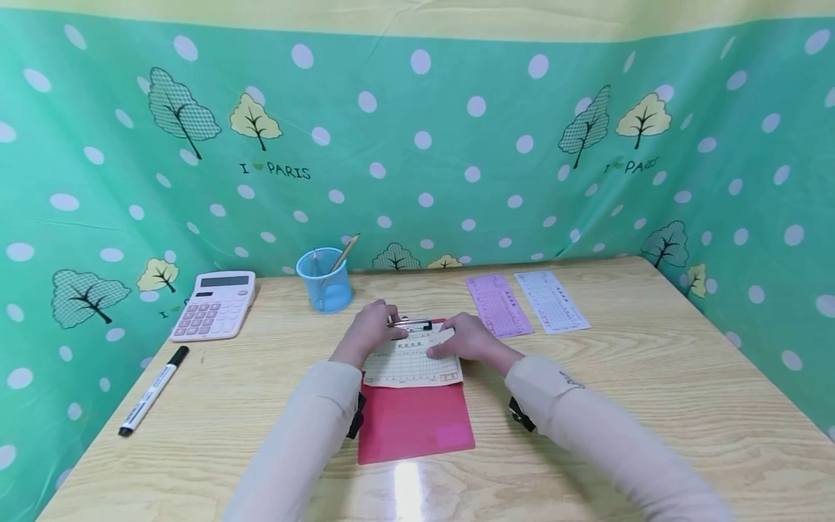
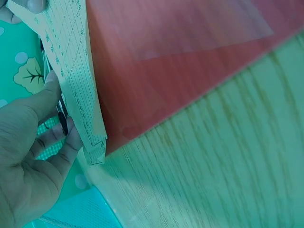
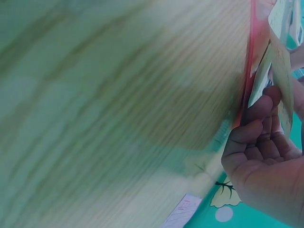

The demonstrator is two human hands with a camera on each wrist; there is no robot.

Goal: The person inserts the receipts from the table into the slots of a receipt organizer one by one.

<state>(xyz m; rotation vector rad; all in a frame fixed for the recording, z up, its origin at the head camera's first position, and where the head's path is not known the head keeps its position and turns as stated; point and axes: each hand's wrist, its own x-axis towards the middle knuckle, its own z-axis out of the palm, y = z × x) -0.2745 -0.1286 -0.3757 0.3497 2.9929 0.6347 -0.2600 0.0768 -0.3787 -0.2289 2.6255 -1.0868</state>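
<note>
A red clipboard (image 1: 417, 428) lies flat on the wooden table with a cream printed form (image 1: 412, 368) over its upper half. My left hand (image 1: 373, 330) is at the metal clip (image 1: 417, 323) along the top edge; in the left wrist view its thumb and fingers pinch the clip near its black tip (image 2: 62, 122). With the thumb on top and curled fingers underneath, my right hand (image 1: 471, 339) holds the form at its upper right. In the right wrist view the form (image 3: 283, 78) stands lifted off the clipboard there. Whether the clip presses on the paper cannot be told.
Behind the clipboard to the left stands a blue mesh pen cup (image 1: 333, 290) with a pencil. A pink calculator (image 1: 214, 308) and a marker (image 1: 154, 391) lie at left. A purple form (image 1: 499, 306) and a pale blue form (image 1: 551, 301) lie at back right, before a green curtain (image 1: 450, 210).
</note>
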